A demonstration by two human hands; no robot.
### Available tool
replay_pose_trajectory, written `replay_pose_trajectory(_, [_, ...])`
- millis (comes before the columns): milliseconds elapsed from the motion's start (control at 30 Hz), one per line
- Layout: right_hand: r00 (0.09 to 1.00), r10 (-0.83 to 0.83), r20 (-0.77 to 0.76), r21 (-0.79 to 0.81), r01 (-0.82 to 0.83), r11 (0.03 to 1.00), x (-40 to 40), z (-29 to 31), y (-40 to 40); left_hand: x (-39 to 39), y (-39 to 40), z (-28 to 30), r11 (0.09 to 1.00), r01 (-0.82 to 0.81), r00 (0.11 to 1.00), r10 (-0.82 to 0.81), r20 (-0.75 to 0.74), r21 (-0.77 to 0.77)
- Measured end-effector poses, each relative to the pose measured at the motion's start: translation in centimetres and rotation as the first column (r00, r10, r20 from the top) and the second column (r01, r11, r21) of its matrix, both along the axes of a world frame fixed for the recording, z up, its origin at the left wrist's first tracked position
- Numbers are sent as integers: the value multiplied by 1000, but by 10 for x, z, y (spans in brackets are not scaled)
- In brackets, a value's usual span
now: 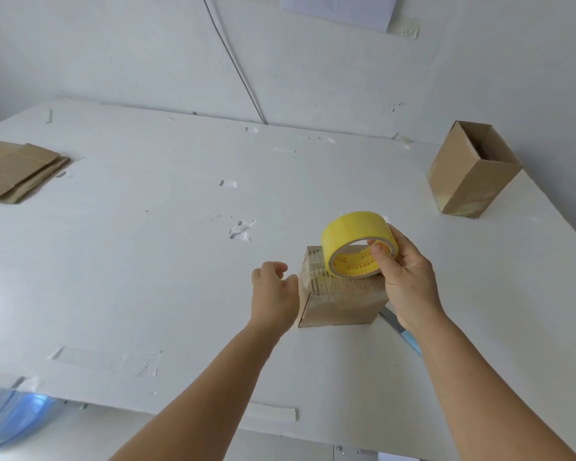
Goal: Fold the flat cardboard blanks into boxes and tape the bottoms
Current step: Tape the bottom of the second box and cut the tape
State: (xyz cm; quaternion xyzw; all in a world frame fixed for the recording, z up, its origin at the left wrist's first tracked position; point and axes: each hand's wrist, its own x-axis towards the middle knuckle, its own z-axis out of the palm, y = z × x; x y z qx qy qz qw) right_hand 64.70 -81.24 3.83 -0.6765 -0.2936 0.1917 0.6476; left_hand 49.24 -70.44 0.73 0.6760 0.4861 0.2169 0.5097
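A small cardboard box [340, 304] stands bottom-up on the white table [167, 247], with clear tape across its upturned flaps. My right hand [403, 277] grips a yellow tape roll [350, 237], thumb inside the core, and holds it on the box's top. My left hand [276, 291] rests against the box's left side with its fingers loosely curled. A stack of flat cardboard blanks [17, 171] lies at the far left. A folded box [469, 168] stands open side up at the far right.
A blue-handled tool [403, 331] lies on the table just right of the box, partly under my right wrist. Scraps of tape [243, 229] stick to the tabletop. A clear blue plastic thing [10, 417] sits below the table's near left edge.
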Motion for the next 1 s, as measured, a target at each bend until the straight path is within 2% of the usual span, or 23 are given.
replay_pose_trajectory(67, [1000,-1,7,-10,1,1000,0,-1,-1,1,-16,3,990,16,991,-35,129,141])
replay_pose_trajectory(133, [1000,-1,11,-12,1,1000,0,-1,-1,2,-32,6,975,109,967,-149,209,192])
replay_pose_trajectory(233, [1000,-3,7,-9,3,1000,0,-3,-1,4,-43,8,954,255,894,-294,337,155])
replay_pose_trajectory(333, [1000,1,25,-12,-1,1000,1,-4,0,5,-37,4,939,339,860,-334,386,57])
replay_pose_trajectory(400, [999,10,35,-16,-9,1000,1,-4,0,4,-29,4,918,396,863,-371,342,-4])
replay_pose_trajectory(467, [999,15,29,-19,-15,1000,2,-3,-1,3,-20,7,900,435,886,-423,189,-25])
replay_pose_trajectory(533, [1000,12,22,-20,-12,1000,2,-2,-2,5,-10,9,890,444,896,-439,-69,101])
replay_pose_trajectory(600, [1000,4,7,-13,-4,1000,1,-1,-2,12,-2,18,821,484,875,-444,-193,303])
replay_pose_trajectory(667, [1000,8,-21,-9,-8,1000,3,1,-3,23,5,29,754,525,848,-501,-172,395])
replay_pose_trajectory(733, [996,46,-76,-1,-46,999,7,5,-3,31,10,32,759,529,842,-524,-127,378])
replay_pose_trajectory(800, [983,132,-126,8,-132,991,13,12,-4,33,13,29,756,522,848,-508,-149,395])
replay_pose_trajectory(900, [965,249,-80,-28,-252,967,23,24,-7,31,20,24,729,528,846,-499,-188,436])
replay_pose_trajectory(1000, [955,285,-77,-18,-287,958,42,37,-13,32,24,22,721,537,841,-496,-215,439])
